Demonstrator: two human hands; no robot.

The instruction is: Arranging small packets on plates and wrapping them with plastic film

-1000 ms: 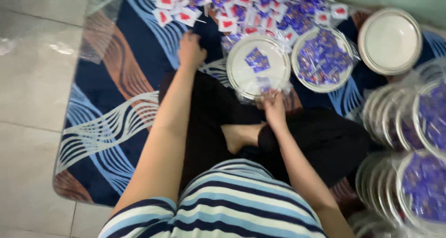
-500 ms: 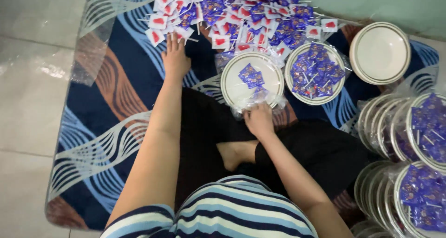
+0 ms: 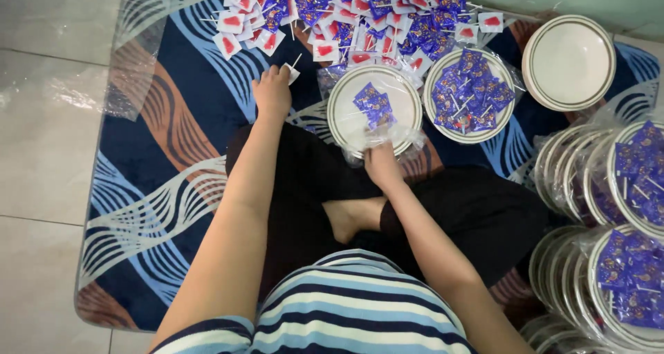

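left hand (image 3: 272, 91) pinches a white sweet (image 3: 290, 72) w/ stick, right hand (image 3: 379, 164) grips plate (image 3: 344, 115) edge thru plastic wrap.

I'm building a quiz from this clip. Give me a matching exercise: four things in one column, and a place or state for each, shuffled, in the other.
1. left hand
2. right hand
3. empty plate
4. full plate

a. far right, bare
b. at the wrapper pile
c. heaped with blue packets
d. on the near plate

Pairs: 1-b, 2-d, 3-a, 4-c
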